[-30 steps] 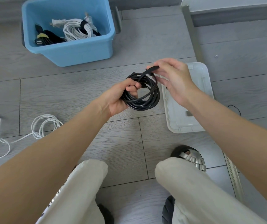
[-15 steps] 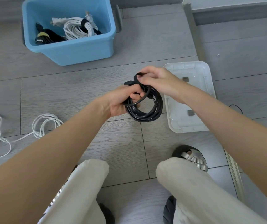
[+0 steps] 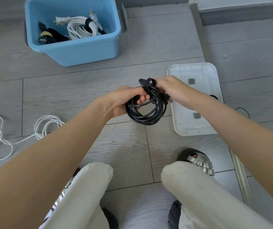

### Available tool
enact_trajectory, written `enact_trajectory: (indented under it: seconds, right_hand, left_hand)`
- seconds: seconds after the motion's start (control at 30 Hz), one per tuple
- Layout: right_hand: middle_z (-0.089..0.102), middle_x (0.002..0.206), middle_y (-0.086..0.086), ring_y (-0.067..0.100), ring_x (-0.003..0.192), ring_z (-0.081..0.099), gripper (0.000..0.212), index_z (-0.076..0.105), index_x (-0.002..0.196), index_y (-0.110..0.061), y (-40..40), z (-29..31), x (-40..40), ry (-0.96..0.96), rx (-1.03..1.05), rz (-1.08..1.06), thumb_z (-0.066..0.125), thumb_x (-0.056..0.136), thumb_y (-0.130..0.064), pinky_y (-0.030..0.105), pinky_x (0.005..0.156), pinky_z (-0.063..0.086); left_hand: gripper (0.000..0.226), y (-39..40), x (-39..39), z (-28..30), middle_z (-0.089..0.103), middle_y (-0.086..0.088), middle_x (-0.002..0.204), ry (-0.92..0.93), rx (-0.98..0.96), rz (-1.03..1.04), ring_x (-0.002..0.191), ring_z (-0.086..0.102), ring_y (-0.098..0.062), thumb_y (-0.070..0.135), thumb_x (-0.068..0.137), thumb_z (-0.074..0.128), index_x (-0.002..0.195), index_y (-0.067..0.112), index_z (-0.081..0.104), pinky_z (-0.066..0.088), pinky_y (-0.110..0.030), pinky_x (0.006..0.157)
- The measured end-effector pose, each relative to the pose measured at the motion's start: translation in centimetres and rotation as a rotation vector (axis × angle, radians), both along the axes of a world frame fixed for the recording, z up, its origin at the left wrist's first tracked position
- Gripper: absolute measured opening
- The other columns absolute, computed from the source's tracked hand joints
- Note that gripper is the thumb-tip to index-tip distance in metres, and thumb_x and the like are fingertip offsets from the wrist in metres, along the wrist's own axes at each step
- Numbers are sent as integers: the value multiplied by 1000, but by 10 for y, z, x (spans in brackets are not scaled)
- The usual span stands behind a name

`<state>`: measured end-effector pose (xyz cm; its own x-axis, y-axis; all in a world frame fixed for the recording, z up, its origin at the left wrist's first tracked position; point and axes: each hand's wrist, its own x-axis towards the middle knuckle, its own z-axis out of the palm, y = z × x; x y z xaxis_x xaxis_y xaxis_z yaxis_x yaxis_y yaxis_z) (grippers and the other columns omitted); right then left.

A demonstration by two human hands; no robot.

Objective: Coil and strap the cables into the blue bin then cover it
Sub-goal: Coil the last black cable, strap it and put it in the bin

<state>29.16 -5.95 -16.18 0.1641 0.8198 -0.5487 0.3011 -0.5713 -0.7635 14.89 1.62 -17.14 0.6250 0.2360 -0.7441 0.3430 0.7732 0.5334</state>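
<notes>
1. The left hand point(image 3: 125, 100) grips a coiled black cable point(image 3: 146, 106), fingers curled through the ring of loops, which hangs below and to the right of the palm.
2. The right hand point(image 3: 172, 90) pinches a black strap point(image 3: 146, 82) at the top of the coil, just above the left fingers; the strap loops over the bundle, and whether it is fastened cannot be seen.
3. The blue bin point(image 3: 86, 47) stands on the floor well ahead of both hands and to the left, nearer the left hand. It already holds a strapped white cable coil point(image 3: 81, 28) and a black bundle point(image 3: 53, 36).
4. The translucent lid point(image 3: 196, 128) lies flat just beyond and under the right hand.
5. A loose white cable point(image 3: 46, 125) sprawls on the floor far left of the left forearm, not yet coiled.
6. Judging by this, strapping comes first, then a forward-left reach to the bin.
</notes>
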Motion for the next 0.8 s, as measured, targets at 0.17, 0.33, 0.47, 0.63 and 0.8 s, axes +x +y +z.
enact_trajectory:
  seconds: [0.17, 0.33, 0.47, 0.63, 0.8]
  right_hand:
    - [72, 90, 5, 7, 79, 66, 45, 67, 97, -9, -6, 2, 1, 266, -52, -108, 40, 96, -45, 13, 74, 46]
    - [72, 82, 2, 4, 71, 66, 31, 69, 92, -7, -3, -2, 2, 190, -27, -114, 58, 91, -35, 16, 76, 50]
    - [73, 85, 7, 12, 78, 67, 34, 71, 92, -4, -3, 3, 5, 150, -46, -65, 60, 89, -35, 16, 78, 51]
    - [73, 87, 2, 6, 80, 69, 22, 70, 95, -7, -5, 7, 18, 265, -116, -43, 61, 89, -25, 12, 75, 51]
    - [72, 92, 5, 8, 82, 67, 21, 70, 97, -5, -1, 9, 16, 205, -130, -17, 61, 90, -22, 14, 80, 51]
  left_hand:
    - [14, 1, 3, 2, 64, -2, 55, 24, 109, -37, 43, 53, -3, -7, 87, 52, 79, 2, 60, 48, -9, 48]
    - [16, 1, 7, 4, 66, -2, 58, 88, 192, -82, 48, 60, -5, -10, 82, 57, 84, 5, 61, 50, -13, 51]
    - [16, -1, 12, 9, 65, 5, 53, 231, 424, -249, 46, 60, -2, -5, 80, 63, 77, 11, 63, 50, -13, 50]
    - [24, -7, 15, 11, 58, 8, 41, 225, 590, -243, 36, 51, 0, -9, 83, 58, 68, 10, 59, 45, -11, 44]
    - [24, -10, 14, 4, 56, 5, 45, 297, 669, -229, 35, 47, -2, -2, 80, 65, 62, 13, 59, 41, -12, 41]
